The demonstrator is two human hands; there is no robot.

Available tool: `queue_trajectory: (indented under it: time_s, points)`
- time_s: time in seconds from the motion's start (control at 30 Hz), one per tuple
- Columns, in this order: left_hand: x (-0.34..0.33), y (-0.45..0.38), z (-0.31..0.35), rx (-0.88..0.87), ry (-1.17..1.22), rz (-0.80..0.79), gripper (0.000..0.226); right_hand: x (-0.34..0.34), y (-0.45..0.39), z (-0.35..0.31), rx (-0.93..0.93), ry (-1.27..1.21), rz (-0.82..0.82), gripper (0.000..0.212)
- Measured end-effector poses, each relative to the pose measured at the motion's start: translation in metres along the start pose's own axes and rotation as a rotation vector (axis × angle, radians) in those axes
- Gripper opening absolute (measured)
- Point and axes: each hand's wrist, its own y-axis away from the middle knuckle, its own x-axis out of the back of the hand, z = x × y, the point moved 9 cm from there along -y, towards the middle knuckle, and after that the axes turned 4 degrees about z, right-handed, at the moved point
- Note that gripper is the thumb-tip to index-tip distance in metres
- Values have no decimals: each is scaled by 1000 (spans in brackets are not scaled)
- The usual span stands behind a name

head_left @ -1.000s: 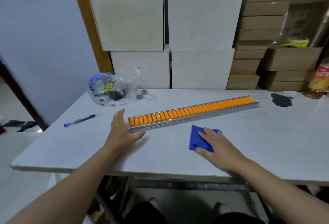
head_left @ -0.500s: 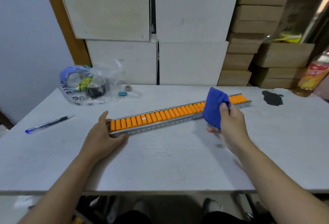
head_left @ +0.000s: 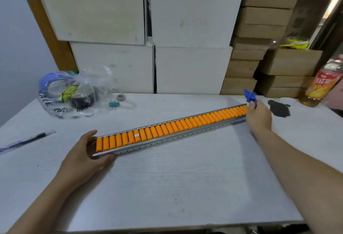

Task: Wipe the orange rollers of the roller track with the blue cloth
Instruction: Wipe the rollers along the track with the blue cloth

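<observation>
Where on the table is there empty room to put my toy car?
The table is bare between the roller track and the near edge, between both forearms. It's crowded at the back left: plastic bag, binder clip, pen. Back right has a bottle and dark patch.

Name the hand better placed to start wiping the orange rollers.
Right. The right hand already grips the blue cloth at the roller track's far end. The left hand clasps the near end, likely bracing it.
</observation>
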Motion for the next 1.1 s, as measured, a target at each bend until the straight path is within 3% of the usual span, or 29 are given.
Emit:
queue_trajectory:
  time_s: [0.3, 0.5, 0.7, 0.97, 1.1]
  points:
    - [4, 1, 3, -21, 31, -36, 64, -21, 13, -1, 54, 179, -21, 35]
    - [6, 0, 3, -77, -1, -25, 71, -33, 69, -49, 240, 129, -52, 34]
    - [10, 1, -7, -10, 109, -8, 85, -46, 156, -120, 360, 36, -118, 30]
    - [11, 6, -7, 29, 188, -12, 101, -76, 323, -247, 672, -131, -369, 19]
    - [18, 13, -12, 58, 281, 17, 95, -100, 375, -283, 622, -195, -721, 30]
